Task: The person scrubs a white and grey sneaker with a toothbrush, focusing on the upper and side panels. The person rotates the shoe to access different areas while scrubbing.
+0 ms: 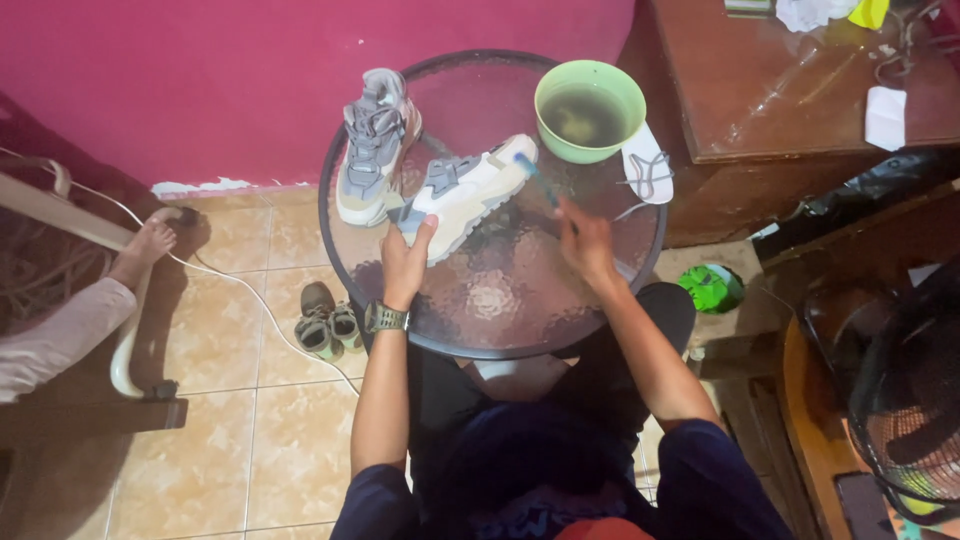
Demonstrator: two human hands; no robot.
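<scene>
A white and grey sneaker (470,188) lies on its side on the round glass table (500,300). My left hand (405,262) grips its heel end. My right hand (585,240) holds a blue toothbrush (535,178) whose head touches the toe of that sneaker. A second grey sneaker (375,145) stands at the table's far left. A green bowl (590,108) of murky water sits at the far right of the table, with a white insole (648,165) beside it.
A wooden cabinet (800,100) stands right of the table, and a black fan (900,400) at lower right. Small shoes (325,322) and a white cable lie on the tiled floor. Another person's leg (90,310) rests at left by a chair. A green object (712,288) lies beneath.
</scene>
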